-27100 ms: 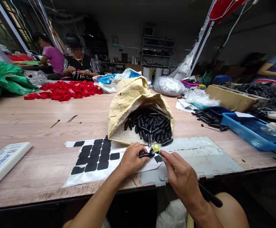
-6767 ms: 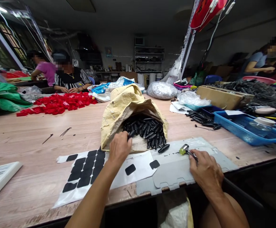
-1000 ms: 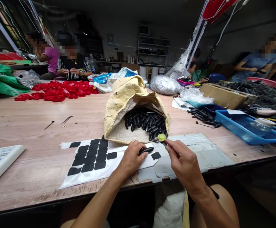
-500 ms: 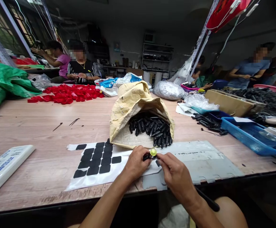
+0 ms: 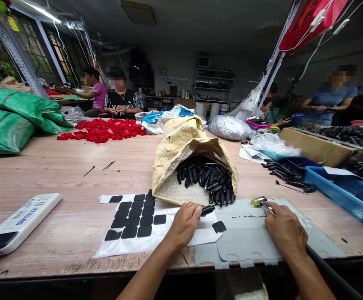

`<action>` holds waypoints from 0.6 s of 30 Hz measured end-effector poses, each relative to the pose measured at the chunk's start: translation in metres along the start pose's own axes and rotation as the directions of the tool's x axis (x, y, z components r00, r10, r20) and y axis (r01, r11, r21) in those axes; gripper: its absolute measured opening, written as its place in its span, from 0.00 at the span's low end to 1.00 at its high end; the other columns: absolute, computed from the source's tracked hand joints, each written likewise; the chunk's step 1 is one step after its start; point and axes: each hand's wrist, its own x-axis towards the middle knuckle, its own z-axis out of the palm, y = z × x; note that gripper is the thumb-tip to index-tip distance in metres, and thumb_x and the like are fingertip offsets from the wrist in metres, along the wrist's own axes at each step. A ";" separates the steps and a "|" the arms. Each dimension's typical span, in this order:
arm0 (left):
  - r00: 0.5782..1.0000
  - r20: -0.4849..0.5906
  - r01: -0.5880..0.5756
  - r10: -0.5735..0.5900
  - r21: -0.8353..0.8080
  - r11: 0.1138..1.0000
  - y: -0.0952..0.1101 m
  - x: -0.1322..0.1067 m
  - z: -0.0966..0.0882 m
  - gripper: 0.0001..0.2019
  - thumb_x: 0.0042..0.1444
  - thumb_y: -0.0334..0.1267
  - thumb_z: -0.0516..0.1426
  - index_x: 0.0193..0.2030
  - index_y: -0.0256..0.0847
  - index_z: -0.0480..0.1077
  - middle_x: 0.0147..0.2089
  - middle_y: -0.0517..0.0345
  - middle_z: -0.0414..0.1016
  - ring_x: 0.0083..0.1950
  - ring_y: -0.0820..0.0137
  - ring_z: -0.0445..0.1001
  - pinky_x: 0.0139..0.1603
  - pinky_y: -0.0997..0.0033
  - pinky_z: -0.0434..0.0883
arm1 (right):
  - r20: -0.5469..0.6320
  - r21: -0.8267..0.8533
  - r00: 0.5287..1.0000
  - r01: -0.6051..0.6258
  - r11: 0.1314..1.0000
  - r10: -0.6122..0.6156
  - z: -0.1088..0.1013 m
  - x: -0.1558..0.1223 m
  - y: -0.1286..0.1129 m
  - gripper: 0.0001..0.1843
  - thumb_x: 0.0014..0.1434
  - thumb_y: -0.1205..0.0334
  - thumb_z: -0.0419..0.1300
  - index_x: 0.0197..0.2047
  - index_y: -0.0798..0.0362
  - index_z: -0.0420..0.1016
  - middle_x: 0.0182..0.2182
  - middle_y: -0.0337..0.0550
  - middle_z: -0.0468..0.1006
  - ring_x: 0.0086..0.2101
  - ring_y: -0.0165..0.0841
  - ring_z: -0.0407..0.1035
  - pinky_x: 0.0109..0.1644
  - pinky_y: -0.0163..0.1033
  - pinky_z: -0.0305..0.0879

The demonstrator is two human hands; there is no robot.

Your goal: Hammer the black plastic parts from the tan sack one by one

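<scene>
My left hand (image 5: 186, 223) is closed on a black tube-shaped part (image 5: 208, 210), whose end sticks out to the right just below the mouth of a yellow woven sack (image 5: 165, 166). Inside the sack mouth lie many similar black parts (image 5: 220, 183). My right hand (image 5: 286, 227), off to the right, grips a small hammer (image 5: 259, 201) with a yellow-green face, a metal shaft and a long dark handle running back under the wrist. Under the hands are a grey sheet (image 5: 250, 237) and a white sheet (image 5: 165, 239) bearing black square pads (image 5: 130, 231).
A white electronic device (image 5: 22, 225) rests at left. Red parts (image 5: 103, 130) are heaped at the back, near green sacks (image 5: 6, 129). At right stand a blue tray (image 5: 340, 196), more black pieces (image 5: 289, 177) and a cardboard box (image 5: 319, 143). Several people sit or stand beyond.
My right hand has moved right, carrying the hammer away from the black part in my left hand. The part now shows more plainly. The camera view has shifted a little.
</scene>
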 end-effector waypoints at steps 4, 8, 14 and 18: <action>1.000 0.005 0.010 -0.010 -0.007 1.000 -0.002 -0.001 0.001 0.20 0.70 0.47 0.44 0.29 0.43 0.62 0.36 0.57 0.69 0.44 0.64 0.67 0.48 0.64 0.64 | -0.013 -0.036 1.000 0.015 0.999 -0.015 0.004 -0.005 -0.005 0.18 0.68 0.57 0.51 0.54 0.48 0.78 0.46 0.46 0.79 0.44 0.42 0.72 0.42 0.44 0.64; 1.000 0.006 -0.022 0.021 0.028 0.999 -0.003 0.000 0.001 0.19 0.71 0.46 0.44 0.29 0.42 0.61 0.37 0.57 0.69 0.44 0.64 0.66 0.48 0.64 0.64 | -0.011 -0.074 1.000 0.026 0.997 -0.027 0.003 -0.008 -0.007 0.19 0.69 0.57 0.50 0.55 0.48 0.77 0.45 0.46 0.78 0.44 0.43 0.72 0.43 0.45 0.64; 0.997 0.054 -0.060 0.061 -0.013 0.998 0.020 -0.020 -0.004 0.15 0.72 0.44 0.47 0.40 0.43 0.70 0.40 0.57 0.74 0.44 0.65 0.70 0.46 0.66 0.66 | -0.010 -0.099 0.999 0.038 0.994 -0.039 0.004 -0.007 -0.007 0.18 0.69 0.58 0.51 0.55 0.48 0.76 0.44 0.46 0.78 0.43 0.42 0.72 0.43 0.45 0.63; 0.913 0.398 -0.062 0.090 -0.082 0.995 0.037 -0.067 0.004 0.10 0.70 0.46 0.54 0.49 0.49 0.74 0.45 0.59 0.79 0.46 0.66 0.76 0.48 0.68 0.72 | -0.024 -0.109 0.998 0.054 0.993 -0.057 0.004 -0.007 -0.007 0.17 0.69 0.58 0.51 0.55 0.49 0.76 0.44 0.46 0.78 0.43 0.42 0.72 0.43 0.46 0.63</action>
